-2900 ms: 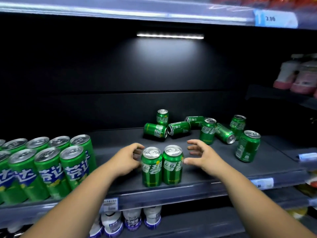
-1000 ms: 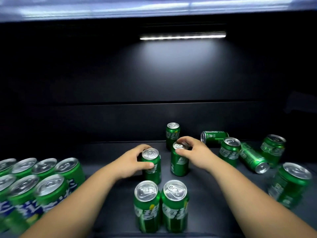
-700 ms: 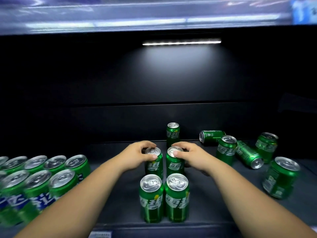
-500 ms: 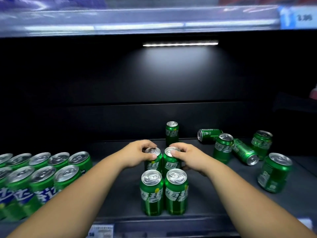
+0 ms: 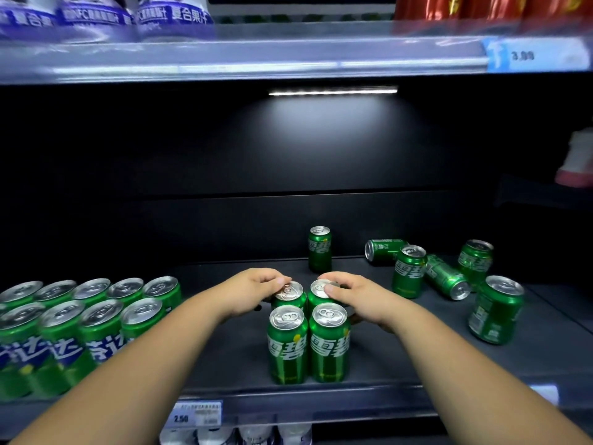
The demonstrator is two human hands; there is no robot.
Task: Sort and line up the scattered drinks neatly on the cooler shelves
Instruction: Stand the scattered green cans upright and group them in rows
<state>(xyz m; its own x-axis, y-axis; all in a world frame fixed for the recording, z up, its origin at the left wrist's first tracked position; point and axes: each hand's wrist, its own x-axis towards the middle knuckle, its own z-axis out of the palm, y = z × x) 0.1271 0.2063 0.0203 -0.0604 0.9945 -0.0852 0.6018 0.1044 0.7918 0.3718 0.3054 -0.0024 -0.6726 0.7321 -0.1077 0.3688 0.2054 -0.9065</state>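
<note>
The left hand [image 5: 256,292] is gripping the rear-left can [image 5: 292,296] by its top with curled fingers, and the right hand [image 5: 357,298] is gripping the rear-right can [image 5: 317,298] the same way. Both cans are standing just behind the front pair [image 5: 287,345], which is showing 雪碧 in white. Scattered cans [image 5: 410,274] are standing and lying on the right of the shelf [image 5: 231,364]. On the left, packed green cans [image 5: 102,319] are showing 达. A near price tag [image 5: 192,417] is reading 2.50, and bottles [image 5: 173,14] above are showing 复合果汁.

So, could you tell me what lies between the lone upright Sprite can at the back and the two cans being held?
Only bare shelf, in the head view: the lone Sprite can stands apart behind the two held cans.
</note>
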